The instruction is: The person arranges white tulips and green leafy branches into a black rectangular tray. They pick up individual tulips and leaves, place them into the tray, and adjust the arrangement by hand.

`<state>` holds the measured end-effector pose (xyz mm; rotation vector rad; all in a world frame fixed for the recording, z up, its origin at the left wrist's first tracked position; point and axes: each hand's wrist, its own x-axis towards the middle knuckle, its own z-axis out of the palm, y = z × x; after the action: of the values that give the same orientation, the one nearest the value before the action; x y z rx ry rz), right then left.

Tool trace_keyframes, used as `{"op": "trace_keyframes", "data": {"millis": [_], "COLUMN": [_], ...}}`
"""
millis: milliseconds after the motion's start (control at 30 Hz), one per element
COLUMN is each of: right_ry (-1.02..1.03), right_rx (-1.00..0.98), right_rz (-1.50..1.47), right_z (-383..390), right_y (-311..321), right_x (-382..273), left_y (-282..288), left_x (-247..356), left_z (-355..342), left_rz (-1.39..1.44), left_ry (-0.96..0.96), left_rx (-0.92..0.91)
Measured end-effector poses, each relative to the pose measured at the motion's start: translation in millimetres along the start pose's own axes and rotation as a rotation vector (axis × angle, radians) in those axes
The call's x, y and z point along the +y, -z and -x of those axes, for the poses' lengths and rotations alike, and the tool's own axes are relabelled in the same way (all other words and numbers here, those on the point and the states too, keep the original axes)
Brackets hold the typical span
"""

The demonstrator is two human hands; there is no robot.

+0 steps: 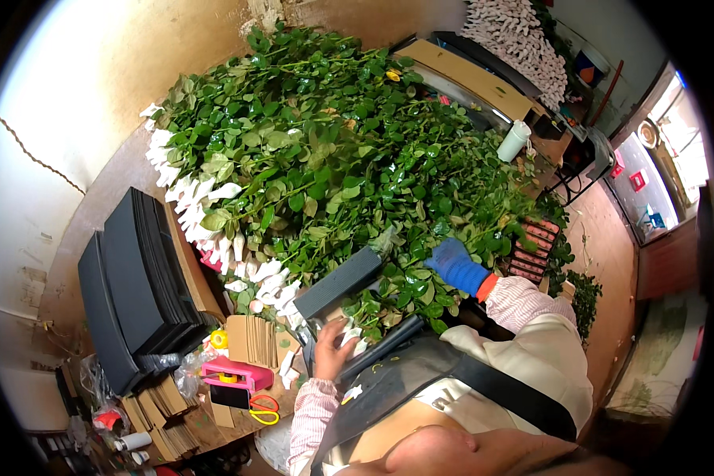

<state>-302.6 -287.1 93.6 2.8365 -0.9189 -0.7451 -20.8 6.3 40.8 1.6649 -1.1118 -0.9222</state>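
Leafy rose stems (pixel 404 289) (rose by the leaf), green, serrated, glossy: lying between my hands, long axis running roughly from lower left to upper right. Nearer hand: my right hand (pixel 457 266), in blue knit glove, against the foliage; its fingers are buried, so I cannot tell their grip. My left hand (pixel 331 350), bare: fingers loosely spread and curved, just beside pale wrapped flower heads (pixel 272 282). Dark grey slab (pixel 339 283), matte, straight-edged: slanting above my left fingers. Farther left: corrugated brown cardboard pieces (pixel 251 341), pink plastic dispenser (pixel 238 373), yellow-handled scissors (pixel 264 409).
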Motion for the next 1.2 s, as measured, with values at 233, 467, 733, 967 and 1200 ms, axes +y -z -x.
{"op": "trace_keyframes", "data": {"millis": [233,467,733,967,1200], "right_ry": [0.166,0.135,0.402,0.420,-0.038], "right_rx": [-0.001,0.891,1.232,0.200,0.015], "right_rz": [-0.220,-0.132,-0.234,-0.064,-0.025], "right_z": [-23,-205,-90,-23,4], "right_y": [147,190,234,118,52], "right_x": [25,-23,-39,18,-11], "left_y": [8,3,-16,-12,-13], "left_x": [27,20,-5,-58,-14], "left_z": [2,-19,-7,0,-9], "left_rz": [-0.123,-0.383,-0.013,-0.102,0.054], "left_ry": [-0.076,-0.174,0.004,-0.024,-0.066], "left_rx": [0.012,0.085,0.234,0.157,0.249]}}
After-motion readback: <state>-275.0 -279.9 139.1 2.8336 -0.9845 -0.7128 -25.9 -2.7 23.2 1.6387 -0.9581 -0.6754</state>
